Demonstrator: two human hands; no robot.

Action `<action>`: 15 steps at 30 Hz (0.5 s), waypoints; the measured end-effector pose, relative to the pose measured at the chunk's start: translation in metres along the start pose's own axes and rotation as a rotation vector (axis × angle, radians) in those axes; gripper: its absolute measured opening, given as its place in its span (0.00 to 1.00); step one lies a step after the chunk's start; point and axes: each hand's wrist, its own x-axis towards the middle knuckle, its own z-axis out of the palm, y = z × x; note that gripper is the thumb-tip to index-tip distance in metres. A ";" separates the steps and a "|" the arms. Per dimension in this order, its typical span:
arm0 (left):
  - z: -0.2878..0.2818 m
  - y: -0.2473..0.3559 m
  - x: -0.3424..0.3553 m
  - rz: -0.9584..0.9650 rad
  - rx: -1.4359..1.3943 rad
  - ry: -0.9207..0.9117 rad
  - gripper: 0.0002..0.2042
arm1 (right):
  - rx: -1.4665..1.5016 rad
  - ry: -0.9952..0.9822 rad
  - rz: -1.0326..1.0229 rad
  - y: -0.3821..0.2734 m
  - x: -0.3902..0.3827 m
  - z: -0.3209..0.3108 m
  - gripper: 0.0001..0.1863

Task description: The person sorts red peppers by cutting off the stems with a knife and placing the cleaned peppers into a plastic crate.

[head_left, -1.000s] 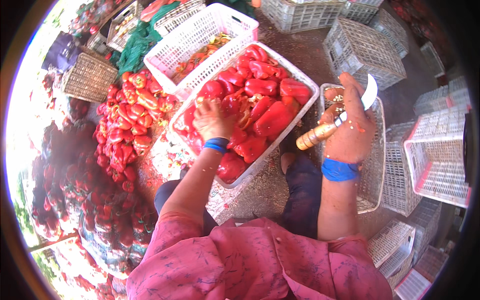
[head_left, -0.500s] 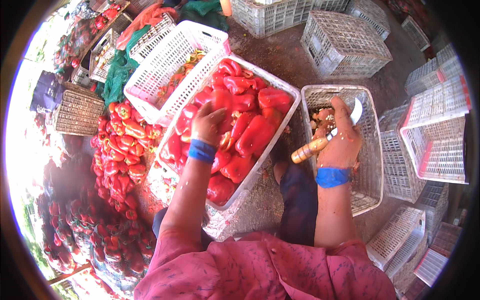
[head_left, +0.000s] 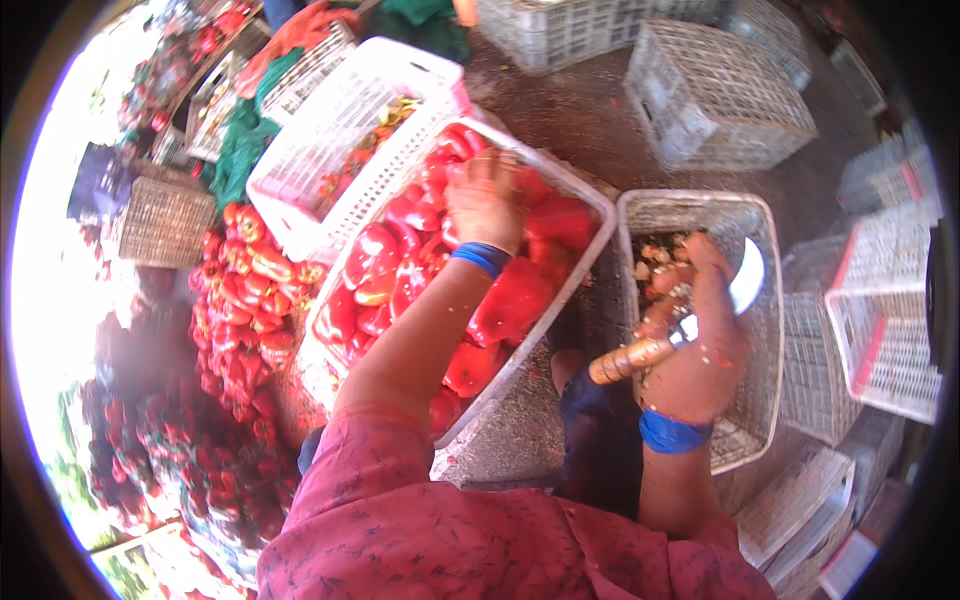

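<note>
My left hand [head_left: 487, 203], a blue band at its wrist, lies over the red peppers [head_left: 512, 298] with its fingers stretched out and slightly apart. These large peppers fill a white plastic crate [head_left: 520, 367] in front of me. In my right hand [head_left: 703, 345] is a knife with a curved blade [head_left: 747, 276] and a wooden handle [head_left: 631, 360], which points left. That hand is above a second, dirtier crate [head_left: 772, 388], where pale and reddish pepper scraps [head_left: 655, 262] lie at the far left.
Behind the pepper crate, a white crate [head_left: 285, 228] holds green and red pieces. More red peppers [head_left: 240, 345] are heaped on the left, near dark net sacks [head_left: 190, 440]. An overturned crate [head_left: 715, 95] stands at the far right, and several stacked crates [head_left: 888, 300] line the right side.
My left hand has moved right and farther away across the peppers. My right hand, still holding the knife, has turned, and the blade shows more. The view has shifted a little.
</note>
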 end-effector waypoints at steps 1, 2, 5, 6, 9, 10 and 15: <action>0.016 0.006 -0.015 0.076 0.221 -0.065 0.33 | -0.093 -0.010 -0.020 0.000 -0.001 0.000 0.18; 0.027 0.006 -0.017 0.094 0.243 -0.306 0.37 | -0.182 -0.026 -0.040 0.000 -0.003 -0.002 0.18; 0.051 0.007 -0.003 -0.003 0.069 -0.305 0.38 | -0.381 0.013 -0.226 0.005 -0.009 0.004 0.20; 0.053 0.011 0.007 -0.040 0.018 -0.377 0.38 | -0.105 0.108 0.037 -0.004 -0.013 0.015 0.20; 0.065 0.008 0.010 -0.111 0.025 -0.427 0.38 | -0.055 0.075 0.069 0.002 -0.017 0.031 0.18; 0.067 0.007 0.011 -0.115 0.010 -0.446 0.39 | -0.057 0.033 0.108 0.003 -0.017 0.036 0.17; -0.022 -0.017 0.020 -0.001 -0.236 -0.584 0.39 | 0.400 -0.273 0.677 0.049 0.029 -0.007 0.19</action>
